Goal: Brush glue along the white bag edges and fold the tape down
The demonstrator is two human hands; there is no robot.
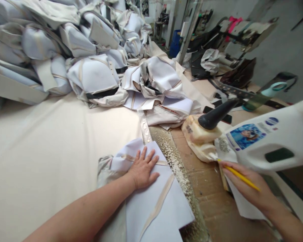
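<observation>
My left hand point(143, 169) lies flat with fingers spread on a white fabric piece point(164, 208) that has beige strips across it. Grey-beige cloth shows under the piece at its left. In my right hand point(247, 183) is a thin yellow-handled brush point(238, 174), gripped between the fingers. Its white-coated tip is at the mouth of a cut-open plastic container point(203, 137), which looks smeared with white glue. A black cone-shaped object point(217, 114) stands on that container. Just beyond my right hand lies a large white jug point(272, 134) with a blue picture label.
Stitched white and grey pieces point(96, 77) are heaped along the back and left. Cream cloth point(53, 151) covers the left of the table. Cardboard point(204, 198) lies at right beside a glue-crusted strip point(179, 168). Behind are a green bottle point(262, 95) and a sewing machine point(244, 37).
</observation>
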